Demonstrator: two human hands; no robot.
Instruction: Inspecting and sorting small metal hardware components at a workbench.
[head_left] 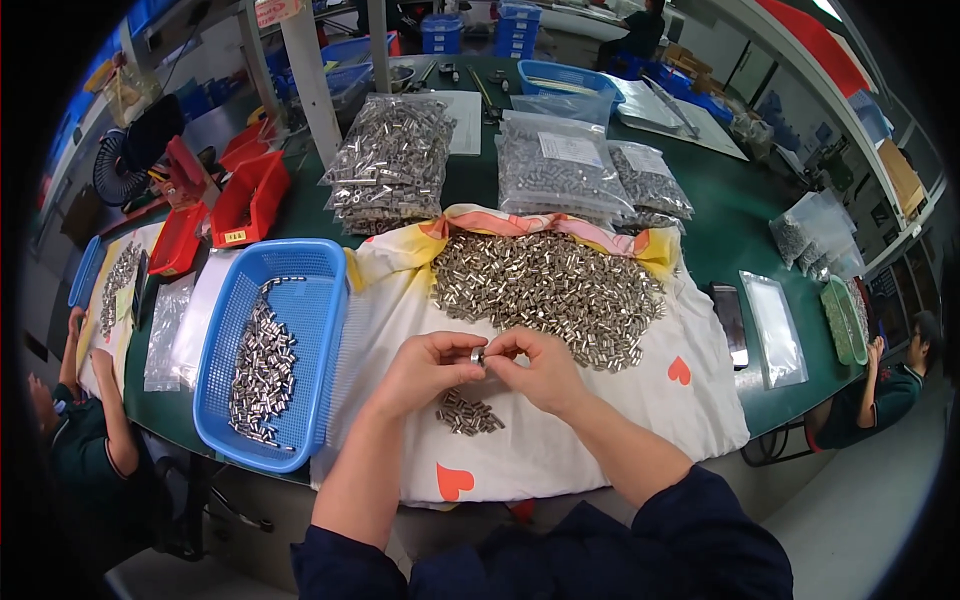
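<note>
My left hand (pixel 432 372) and my right hand (pixel 533 368) meet over the white cloth (pixel 590 430). Between their fingertips is a small shiny metal sleeve (pixel 478 355), pinched from both sides. Just below the hands lies a small heap of metal sleeves (pixel 470 413). Beyond them spreads a large pile of the same short metal sleeves (pixel 550 285), bordered at the back by a folded yellow and red edge of the cloth. Left of my left hand stands a blue plastic basket (pixel 333 350) with more metal sleeves (pixel 265 370) inside.
Clear bags of metal parts (pixel 392 150) (pixel 555 165) stand behind the cloth. Red bins (pixel 250 200) sit at the left. A dark phone-like device (pixel 729 322) and a flat plastic bag (pixel 773 328) lie at the right. Other people sit at both ends of the green table (pixel 715 230).
</note>
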